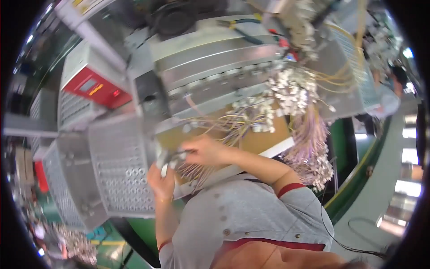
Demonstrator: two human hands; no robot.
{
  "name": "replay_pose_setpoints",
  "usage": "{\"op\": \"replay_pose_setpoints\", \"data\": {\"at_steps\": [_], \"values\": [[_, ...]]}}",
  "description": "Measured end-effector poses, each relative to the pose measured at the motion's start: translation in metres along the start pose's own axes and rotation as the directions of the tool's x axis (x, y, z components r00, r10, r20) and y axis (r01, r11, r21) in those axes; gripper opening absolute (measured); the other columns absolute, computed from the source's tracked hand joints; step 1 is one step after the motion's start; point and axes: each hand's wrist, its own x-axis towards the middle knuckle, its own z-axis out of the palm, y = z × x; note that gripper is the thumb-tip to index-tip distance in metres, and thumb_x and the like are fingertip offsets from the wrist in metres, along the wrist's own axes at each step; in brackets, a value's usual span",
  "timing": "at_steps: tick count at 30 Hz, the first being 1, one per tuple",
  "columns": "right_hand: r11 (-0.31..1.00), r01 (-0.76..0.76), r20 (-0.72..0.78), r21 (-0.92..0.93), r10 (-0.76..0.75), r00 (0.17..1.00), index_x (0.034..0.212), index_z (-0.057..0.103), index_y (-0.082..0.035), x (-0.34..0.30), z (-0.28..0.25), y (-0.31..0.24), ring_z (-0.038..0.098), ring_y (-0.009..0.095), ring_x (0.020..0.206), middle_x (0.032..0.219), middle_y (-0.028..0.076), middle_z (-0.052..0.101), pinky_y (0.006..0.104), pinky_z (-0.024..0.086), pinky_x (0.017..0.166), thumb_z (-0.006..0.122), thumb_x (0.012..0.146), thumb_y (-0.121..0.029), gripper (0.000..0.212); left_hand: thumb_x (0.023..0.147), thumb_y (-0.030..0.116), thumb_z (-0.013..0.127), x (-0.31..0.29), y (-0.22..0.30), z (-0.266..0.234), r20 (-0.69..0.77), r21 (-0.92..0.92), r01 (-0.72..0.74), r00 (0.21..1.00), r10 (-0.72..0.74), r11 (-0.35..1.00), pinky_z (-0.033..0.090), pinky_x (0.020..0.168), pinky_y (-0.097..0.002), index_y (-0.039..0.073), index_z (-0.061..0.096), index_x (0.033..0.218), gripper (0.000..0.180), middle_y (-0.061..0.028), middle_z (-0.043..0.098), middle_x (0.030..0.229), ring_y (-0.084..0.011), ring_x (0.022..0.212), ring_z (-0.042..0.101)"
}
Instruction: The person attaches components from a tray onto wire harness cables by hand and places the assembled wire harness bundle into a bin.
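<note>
My left hand (pixel 162 183) is at the near left edge of the work surface, its fingers closed on a small white connector (pixel 164 170). My right hand (pixel 205 151) reaches in from the right, its fingers pinched just beside the left hand. What it grips is blurred and too small to name. Thin wires (pixel 197 172) run below and beside the right hand. Beyond it, purple and yellow wires (pixel 233 122) with white connector ends lie across the brown board (pixel 264 140). A long grey metal fixture (pixel 215 67) with a row of small fittings stands behind the board.
Grey perforated crates (pixel 121 168) stand at the left, below a red and white box with a display (pixel 96 87). A heap of white connectors (pixel 293 89) and a hanging wire bundle (pixel 309 139) are at the right. Pliers (pixel 246 33) lie on top at the back.
</note>
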Motion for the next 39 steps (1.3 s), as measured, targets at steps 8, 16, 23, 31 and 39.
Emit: {"op": "replay_pose_setpoints", "data": {"at_steps": [8, 16, 23, 31, 39], "values": [[0.982, -0.183, -0.198, -0.053, 0.169, 0.966, 0.086, 0.059, -0.003, -0.014, -0.026, 0.01, 0.043, 0.002, 0.054, 0.063, -0.001, 0.052, 0.0172, 0.036, 0.048, 0.058, 0.071, -0.005, 0.015, 0.074, 0.026, 0.058, -0.022, -0.157, -0.047, -0.432, 0.75, 0.54, 0.837, -0.335, 0.383, 0.035, 0.082, -0.0439, 0.004, 0.06, 0.095, 0.031, -0.0148, 0.057, 0.099, -0.0322, 0.098, 0.049], [0.974, -0.221, -0.22, 0.058, 0.228, 0.948, 0.084, 0.059, -0.001, -0.003, -0.017, 0.004, 0.042, 0.001, 0.055, 0.064, -0.003, 0.052, 0.0172, 0.035, 0.046, 0.059, 0.071, -0.003, 0.014, 0.064, 0.033, 0.063, -0.029, -0.145, -0.049, -0.507, 0.603, 0.598, 0.798, -0.325, 0.528, 0.032, 0.081, -0.0442, 0.008, 0.059, 0.082, 0.03, -0.0106, 0.059, 0.084, -0.0301, 0.087, 0.051], [0.996, -0.078, -0.268, -0.043, 0.063, 0.961, 0.08, 0.058, -0.001, 0.002, -0.012, -0.004, 0.042, 0.003, 0.053, 0.06, 0.001, 0.049, 0.019, 0.036, 0.045, 0.059, 0.069, -0.003, 0.011, 0.073, 0.014, 0.059, -0.013, -0.112, -0.045, -0.484, 0.102, 0.449, 0.802, -0.35, 0.888, 0.046, 0.057, -0.0382, 0.003, 0.055, 0.099, 0.028, -0.0153, 0.058, 0.089, -0.0291, 0.07, 0.058], [0.973, -0.175, -0.262, -0.151, 0.131, 0.956, 0.079, 0.058, -0.001, -0.004, -0.021, -0.004, 0.042, 0.003, 0.052, 0.061, 0.0, 0.051, 0.0181, 0.034, 0.044, 0.058, 0.072, -0.004, 0.008, 0.079, 0.005, 0.054, 0.025, 0.002, 0.02, 0.139, -0.874, 0.297, 0.911, -0.388, 0.384, 0.043, 0.075, -0.0257, -0.004, 0.051, 0.104, 0.027, -0.0075, 0.057, 0.096, -0.0138, 0.087, 0.054], [0.918, 0.01, -0.635, 0.396, 0.266, 0.726, 0.084, 0.057, 0.0, -0.033, -0.055, 0.002, 0.048, 0.004, 0.055, 0.066, 0.0, 0.055, 0.0176, 0.037, 0.047, 0.055, 0.075, -0.002, 0.01, 0.078, 0.0, 0.053, 0.029, -0.023, 0.036, 0.179, -0.628, 0.392, 0.913, -0.365, 0.672, 0.041, 0.078, -0.0227, -0.005, 0.053, 0.103, 0.026, -0.005, 0.057, 0.097, -0.0102, 0.088, 0.052]]}}
